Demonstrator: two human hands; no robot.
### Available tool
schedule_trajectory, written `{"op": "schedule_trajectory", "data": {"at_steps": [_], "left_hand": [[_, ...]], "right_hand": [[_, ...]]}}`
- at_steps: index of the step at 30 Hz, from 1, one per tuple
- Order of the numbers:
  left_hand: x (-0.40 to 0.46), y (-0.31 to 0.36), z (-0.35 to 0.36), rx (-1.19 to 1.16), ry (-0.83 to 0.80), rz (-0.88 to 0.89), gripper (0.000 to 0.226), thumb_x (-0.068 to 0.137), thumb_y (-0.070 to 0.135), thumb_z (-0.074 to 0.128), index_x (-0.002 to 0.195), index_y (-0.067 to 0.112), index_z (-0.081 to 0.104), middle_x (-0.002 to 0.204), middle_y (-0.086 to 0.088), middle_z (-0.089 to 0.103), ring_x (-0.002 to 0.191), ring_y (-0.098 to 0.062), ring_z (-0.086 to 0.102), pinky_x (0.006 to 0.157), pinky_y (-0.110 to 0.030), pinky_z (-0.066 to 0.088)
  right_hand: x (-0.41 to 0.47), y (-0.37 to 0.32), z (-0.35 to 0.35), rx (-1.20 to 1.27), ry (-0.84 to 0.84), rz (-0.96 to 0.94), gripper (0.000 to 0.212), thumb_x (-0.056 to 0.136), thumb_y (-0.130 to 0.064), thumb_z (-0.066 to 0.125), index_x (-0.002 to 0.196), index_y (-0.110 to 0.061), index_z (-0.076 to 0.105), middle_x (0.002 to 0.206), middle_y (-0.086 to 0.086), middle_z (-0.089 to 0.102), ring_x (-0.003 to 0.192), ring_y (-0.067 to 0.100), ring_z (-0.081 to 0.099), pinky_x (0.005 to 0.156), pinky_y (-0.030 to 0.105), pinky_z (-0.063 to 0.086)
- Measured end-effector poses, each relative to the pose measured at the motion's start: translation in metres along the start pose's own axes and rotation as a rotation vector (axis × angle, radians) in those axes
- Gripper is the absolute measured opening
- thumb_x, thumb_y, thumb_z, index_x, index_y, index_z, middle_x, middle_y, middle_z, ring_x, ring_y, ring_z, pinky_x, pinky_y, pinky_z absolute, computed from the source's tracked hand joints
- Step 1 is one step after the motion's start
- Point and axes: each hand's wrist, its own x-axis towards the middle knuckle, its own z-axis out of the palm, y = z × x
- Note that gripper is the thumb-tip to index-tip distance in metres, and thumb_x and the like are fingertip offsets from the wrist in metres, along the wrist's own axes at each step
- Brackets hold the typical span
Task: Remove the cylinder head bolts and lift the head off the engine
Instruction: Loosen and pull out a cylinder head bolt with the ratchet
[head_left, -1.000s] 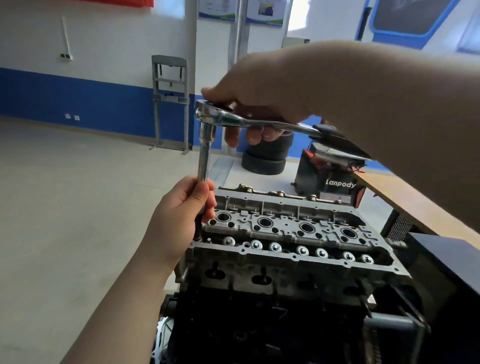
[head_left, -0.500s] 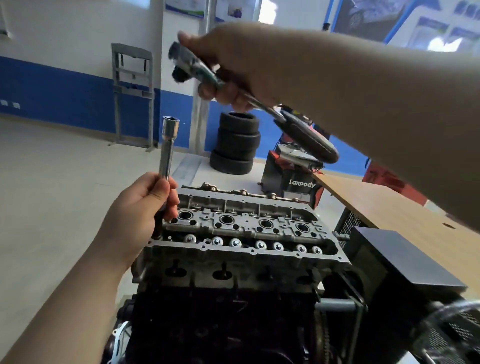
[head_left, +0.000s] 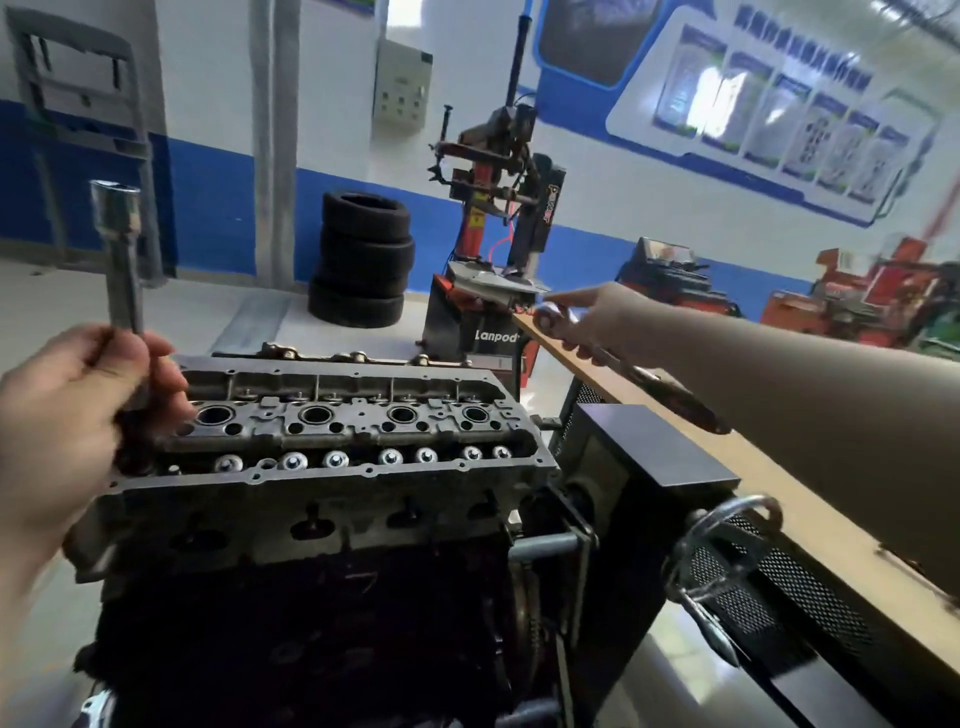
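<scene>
Two hands work apart here. The left hand (head_left: 67, 415), at nine o'clock, has its fingers curled round a long socket bar (head_left: 123, 270) that stands nearly upright, its lower end down at the left end of the cylinder head (head_left: 332, 452) and its open top free in the air. The right hand (head_left: 597, 322) reaches out toward two o'clock with its fingers clenched round a ratchet wrench (head_left: 618, 364); the wrench's round head sits just above the near edge of the wooden desk (head_left: 810, 499) and its dark grip runs back under the forearm.

The cylinder head sits in the middle of the view on top of the dark engine block (head_left: 311, 623), its four large round bores in a row and a line of shiny valve tops along the near edge. Its right end lies close to a black box (head_left: 649, 457) at three o'clock, with only a narrow gap between them. Bare floor lies open to the left and behind, toward eleven o'clock. A stack of tires (head_left: 363, 260) stands at twelve o'clock, well apart from the engine, with a red and black tire machine (head_left: 498, 208) just right of it.
</scene>
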Motion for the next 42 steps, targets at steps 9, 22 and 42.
{"op": "schedule_trajectory", "data": {"at_steps": [9,22,42], "left_hand": [[-0.001,0.007,0.016,-0.125,-0.019,-0.037,0.026,0.110,0.040,0.039,0.098,0.027,0.058,0.075,0.010,0.068,0.062,-0.005,0.069,0.056,-0.017,0.059],[0.006,-0.005,0.000,0.030,-0.072,-0.018,0.037,0.117,0.032,0.032,0.096,0.028,0.062,0.085,0.002,0.070,0.071,-0.009,0.071,0.063,-0.022,0.061],[-0.018,0.025,0.016,-0.145,0.079,-0.080,0.047,0.087,0.068,0.066,0.102,0.024,0.072,0.092,-0.002,0.075,0.080,-0.017,0.076,0.075,-0.025,0.065]], "right_hand": [[0.004,0.158,0.027,-0.410,0.144,-0.041,0.057,0.097,0.002,0.061,0.139,-0.036,0.066,0.122,0.000,0.070,0.083,0.016,0.061,0.066,0.019,0.049],[0.016,0.196,0.059,-0.455,0.145,-0.109,0.054,0.105,-0.004,0.051,0.142,-0.042,0.062,0.100,-0.004,0.047,0.094,0.025,0.054,0.084,0.034,0.045],[-0.058,0.037,0.102,0.535,0.616,-0.341,0.042,0.096,-0.008,0.060,0.129,-0.034,0.067,0.122,-0.010,0.066,0.113,0.002,0.060,0.094,0.028,0.054]]}}
